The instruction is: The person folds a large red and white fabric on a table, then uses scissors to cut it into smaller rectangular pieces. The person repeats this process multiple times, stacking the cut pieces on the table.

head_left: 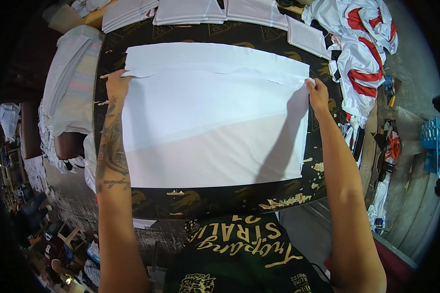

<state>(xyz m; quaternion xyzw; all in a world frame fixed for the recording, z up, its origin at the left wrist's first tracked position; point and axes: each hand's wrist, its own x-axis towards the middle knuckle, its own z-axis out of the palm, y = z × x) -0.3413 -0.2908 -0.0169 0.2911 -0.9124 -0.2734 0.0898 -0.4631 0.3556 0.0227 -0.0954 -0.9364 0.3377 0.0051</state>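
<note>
A wide white cloth (205, 107) lies spread on a black table top with a gold pattern (190, 200). My left hand (117, 84) grips its left edge near the far corner, fingers closed on the fabric. At the right edge, my right hand (319, 95) pinches the cloth between thumb and fingers. Between the two hands a raised fold runs across the cloth, and its far strip lies beyond that fold. A shadow of my right arm falls over the cloth's right part.
Stacks of folded white cloth (189, 11) line the table's far edge. More folded cloth (69, 63) rests on a plastic-wrapped bundle at the left. White and red garments (362, 63) are heaped at the far right. A blue plastic basket (429, 144) stands beyond on the right.
</note>
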